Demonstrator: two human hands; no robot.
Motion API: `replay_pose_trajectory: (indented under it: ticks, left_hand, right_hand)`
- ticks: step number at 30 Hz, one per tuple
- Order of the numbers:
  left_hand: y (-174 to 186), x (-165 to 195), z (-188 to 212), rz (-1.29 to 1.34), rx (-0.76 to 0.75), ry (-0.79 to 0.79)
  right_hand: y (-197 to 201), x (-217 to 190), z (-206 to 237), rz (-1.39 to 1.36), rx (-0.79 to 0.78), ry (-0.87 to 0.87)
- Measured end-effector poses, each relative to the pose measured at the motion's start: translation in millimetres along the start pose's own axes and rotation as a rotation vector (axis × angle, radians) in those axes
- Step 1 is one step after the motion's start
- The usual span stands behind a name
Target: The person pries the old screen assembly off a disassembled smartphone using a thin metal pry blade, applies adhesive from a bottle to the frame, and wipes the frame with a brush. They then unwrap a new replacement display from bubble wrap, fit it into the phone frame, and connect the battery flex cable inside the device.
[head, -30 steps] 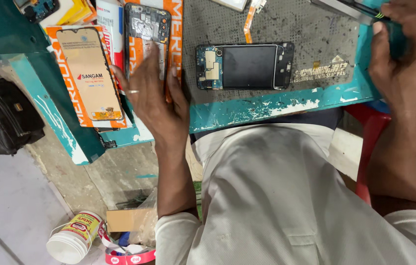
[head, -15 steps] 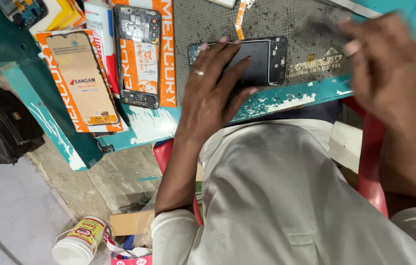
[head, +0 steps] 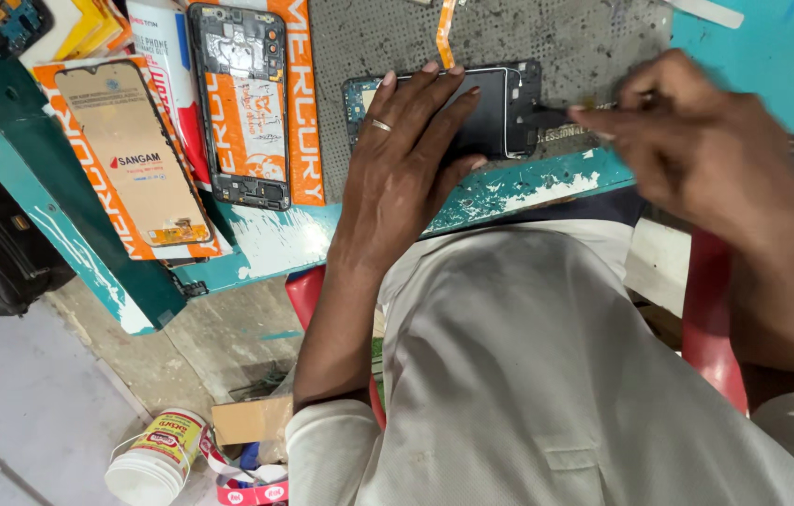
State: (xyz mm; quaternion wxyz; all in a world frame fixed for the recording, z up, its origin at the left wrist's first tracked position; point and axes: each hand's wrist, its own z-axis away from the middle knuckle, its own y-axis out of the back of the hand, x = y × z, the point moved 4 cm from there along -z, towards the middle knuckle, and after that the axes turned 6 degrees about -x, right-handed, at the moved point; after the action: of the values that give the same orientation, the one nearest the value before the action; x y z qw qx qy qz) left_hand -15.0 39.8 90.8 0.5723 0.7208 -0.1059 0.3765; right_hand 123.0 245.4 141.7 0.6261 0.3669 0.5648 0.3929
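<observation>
Left hand [head: 406, 159] flat, fingers spread, pinning opened phone [head: 500, 112] on grey mat [head: 369, 42], top centre, keeping it steady. Right hand [head: 697, 150] pinching dark tool [head: 547, 116] at phone's right edge.

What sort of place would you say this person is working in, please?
Probably a phone repair bench. The left hand presses an opened phone on a grey perforated mat, a stripped phone frame lies alongside, and the right hand holds a dark tool.
</observation>
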Motion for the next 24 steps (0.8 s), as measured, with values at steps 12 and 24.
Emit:
replay_pose_trajectory:
  ticks: [12,24]
  left_hand:
    - [1.7,3.4,-1.5,0.013,0.001,0.024]
    - [2.8,4.1,-2.6,0.020,-0.011,0.034]
  right_hand:
    - [-4.2,-1.0,1.1,-0.018,-0.152,-0.011]
    - [-8.9,15.3,8.7,-0.032,-0.055,0.010]
